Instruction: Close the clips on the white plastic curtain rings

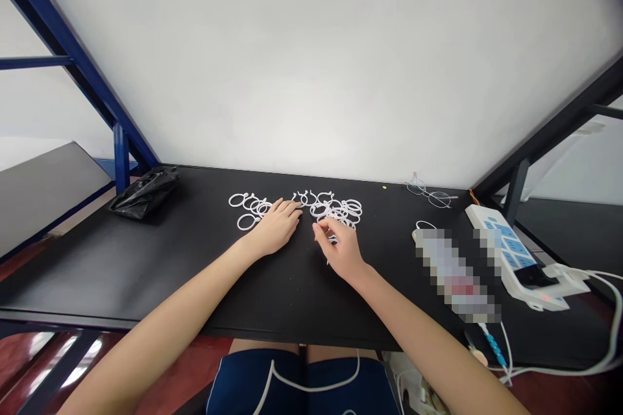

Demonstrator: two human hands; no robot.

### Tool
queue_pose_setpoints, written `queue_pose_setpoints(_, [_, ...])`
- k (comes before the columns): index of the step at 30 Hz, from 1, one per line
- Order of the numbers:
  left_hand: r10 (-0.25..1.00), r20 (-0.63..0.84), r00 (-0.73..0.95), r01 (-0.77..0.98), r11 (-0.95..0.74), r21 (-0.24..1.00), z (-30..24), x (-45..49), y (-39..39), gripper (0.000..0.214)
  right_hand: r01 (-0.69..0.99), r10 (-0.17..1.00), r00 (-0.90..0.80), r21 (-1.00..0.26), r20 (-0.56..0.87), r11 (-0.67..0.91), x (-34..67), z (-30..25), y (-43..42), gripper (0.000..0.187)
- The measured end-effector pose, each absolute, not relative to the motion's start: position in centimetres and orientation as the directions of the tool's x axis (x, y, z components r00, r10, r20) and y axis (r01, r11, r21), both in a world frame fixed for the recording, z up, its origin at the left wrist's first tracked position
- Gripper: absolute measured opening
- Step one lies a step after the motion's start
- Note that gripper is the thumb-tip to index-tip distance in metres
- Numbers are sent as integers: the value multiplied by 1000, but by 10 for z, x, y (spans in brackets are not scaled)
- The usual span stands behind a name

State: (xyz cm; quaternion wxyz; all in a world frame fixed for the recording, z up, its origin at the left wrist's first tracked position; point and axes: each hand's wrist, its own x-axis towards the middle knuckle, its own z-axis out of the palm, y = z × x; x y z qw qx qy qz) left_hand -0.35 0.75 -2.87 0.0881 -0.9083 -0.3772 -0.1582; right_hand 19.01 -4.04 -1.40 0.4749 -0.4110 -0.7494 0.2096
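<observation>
Several white plastic rings [341,207] lie scattered on a black table [146,259], in a left cluster [248,207] and a right one. My left hand [277,227] rests flat on the table with fingers stretched toward the rings in the middle. My right hand [341,243] is curled, its fingertips pinched on a white ring [325,225] at the near edge of the right cluster.
A crumpled black plastic bag [143,193] sits at the back left. Wire-framed glasses [431,193] lie at the back right. A white and blue power strip [511,253] with cables [603,311] and a blurred-out object [452,272] occupy the right side.
</observation>
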Motion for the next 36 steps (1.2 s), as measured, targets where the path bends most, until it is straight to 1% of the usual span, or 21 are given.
queue_pose_setpoints(4, [662, 336, 669, 700, -714, 11, -32, -5, 9, 36, 424, 813, -219, -698, 539, 577, 190, -14, -41, 23])
queue_pose_setpoints(11, [662, 332, 672, 681, -728, 74, -27, -3, 6, 37, 428, 811, -226, -693, 539, 580, 190, -14, -41, 22])
queue_pose_setpoints(16, [653, 386, 651, 672, -733, 106, -18, 0, 3, 38, 426, 805, -211, -689, 554, 586, 190, -14, -41, 21])
queue_pose_setpoints(20, [609, 483, 629, 634, -762, 134, -12, 1, 0, 32, 447, 806, -169, -685, 568, 576, 191, -15, -40, 19])
queue_pose_setpoints(24, [548, 570, 612, 584, -800, 142, -12, 2, -1, 27, 480, 801, -106, -675, 589, 560, 191, -14, -38, 16])
queue_pose_setpoints(29, [543, 588, 599, 573, -804, 159, -11, 2, -1, 25, 498, 813, -31, -697, 581, 517, 192, -15, -36, 6])
queue_pose_setpoints(32, [539, 604, 587, 575, -803, 158, -11, 3, -1, 25, 494, 822, -28, -707, 569, 506, 192, -17, -35, 8])
queue_pose_setpoints(36, [504, 583, 637, 544, -830, 123, -11, 3, 0, 27, 482, 818, -59, -701, 572, 526, 191, -18, -35, 10])
